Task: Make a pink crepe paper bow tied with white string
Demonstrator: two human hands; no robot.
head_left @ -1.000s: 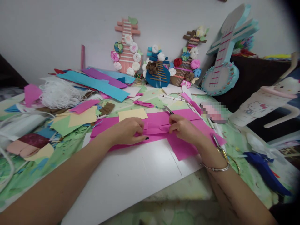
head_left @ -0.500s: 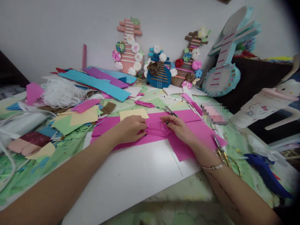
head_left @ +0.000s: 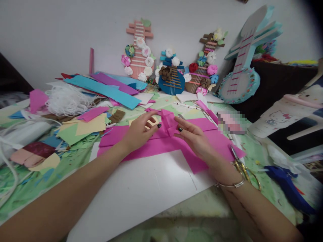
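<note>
A small folded piece of pink paper [head_left: 168,121] stands lifted off a long pink paper sheet [head_left: 141,143]. My left hand [head_left: 140,131] pinches its left side between thumb and fingers. My right hand [head_left: 193,136] touches its right side with fingers partly stretched. The pink sheet lies across a large white board [head_left: 141,191] on the table.
Scissors [head_left: 239,163] lie by my right wrist, a blue glue gun [head_left: 286,186] further right. A craft knife [head_left: 181,117] rests behind the pink piece. Paper scraps [head_left: 83,126] and white string [head_left: 64,99] crowd the left. Paper guitars [head_left: 171,75] lean on the wall; a cat-print cup [head_left: 282,114] stands at right.
Both hands have lifted the folded pink piece up and away from the sheet, moving it slightly farther from me. The fingers have spread from a flat press into a pinch.
</note>
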